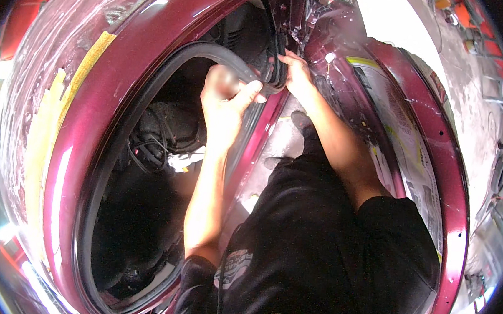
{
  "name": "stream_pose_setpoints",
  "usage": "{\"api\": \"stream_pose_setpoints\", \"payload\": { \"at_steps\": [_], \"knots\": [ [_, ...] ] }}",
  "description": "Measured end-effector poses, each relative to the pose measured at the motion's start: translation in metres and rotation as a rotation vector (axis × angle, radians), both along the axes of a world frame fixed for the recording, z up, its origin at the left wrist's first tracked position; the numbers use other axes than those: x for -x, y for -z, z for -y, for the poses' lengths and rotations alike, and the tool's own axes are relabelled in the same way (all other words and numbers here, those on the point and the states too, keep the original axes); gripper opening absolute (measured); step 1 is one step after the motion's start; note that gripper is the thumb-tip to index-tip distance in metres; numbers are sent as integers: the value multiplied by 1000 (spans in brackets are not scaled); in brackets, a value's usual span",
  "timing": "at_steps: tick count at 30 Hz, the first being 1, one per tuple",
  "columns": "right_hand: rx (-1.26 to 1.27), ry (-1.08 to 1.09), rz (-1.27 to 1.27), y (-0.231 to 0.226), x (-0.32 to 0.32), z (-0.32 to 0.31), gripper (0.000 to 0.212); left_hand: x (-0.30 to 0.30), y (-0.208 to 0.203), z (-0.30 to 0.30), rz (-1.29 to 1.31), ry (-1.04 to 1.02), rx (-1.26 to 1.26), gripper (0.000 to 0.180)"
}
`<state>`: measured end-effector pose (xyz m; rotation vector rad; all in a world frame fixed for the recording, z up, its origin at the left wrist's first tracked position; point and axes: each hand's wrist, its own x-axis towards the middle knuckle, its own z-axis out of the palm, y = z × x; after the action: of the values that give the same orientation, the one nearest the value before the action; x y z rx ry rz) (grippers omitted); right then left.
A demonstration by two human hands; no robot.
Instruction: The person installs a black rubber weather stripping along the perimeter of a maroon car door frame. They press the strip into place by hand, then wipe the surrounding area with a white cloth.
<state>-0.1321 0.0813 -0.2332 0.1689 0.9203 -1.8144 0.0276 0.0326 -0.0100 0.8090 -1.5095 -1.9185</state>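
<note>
Person at the maroon door frame [136,42] of a car body. Black rubber seal [205,48] follows the opening's left side, arches over at the far end and slopes down rightward to the hands; its long axis runs lengthwise along the opening. Left hand [226,93] nearer the arch, thumb and fingers pinching the strip. Right hand [296,75] just beyond, to the right, at the bend by the corner; fingers curled against the black rubber, but cannot tell whether they close on it. Short bent stretch lies between the hands.
</note>
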Motion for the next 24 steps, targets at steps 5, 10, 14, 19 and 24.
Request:
{"api": "stream_pose_setpoints", "payload": {
  "at_steps": [5,10,14,19,24],
  "knots": [
    [-37,36,-26,-12,-4,3,34,-2,-2,-2,20,-6,2,34],
    [-76,55,-96,-10,-5,6,33,-3,-1,-3,16,-15,16,36],
    [-173,120,-117,17,-2,14,44,1,0,-2,2,1,4,36],
    [-139,82,-111,-19,-5,11,57,-1,1,-3,-8,-27,-2,36],
    [-190,134,-142,-4,-2,20,56,0,2,-3,9,-17,20,36]
  ]
}}
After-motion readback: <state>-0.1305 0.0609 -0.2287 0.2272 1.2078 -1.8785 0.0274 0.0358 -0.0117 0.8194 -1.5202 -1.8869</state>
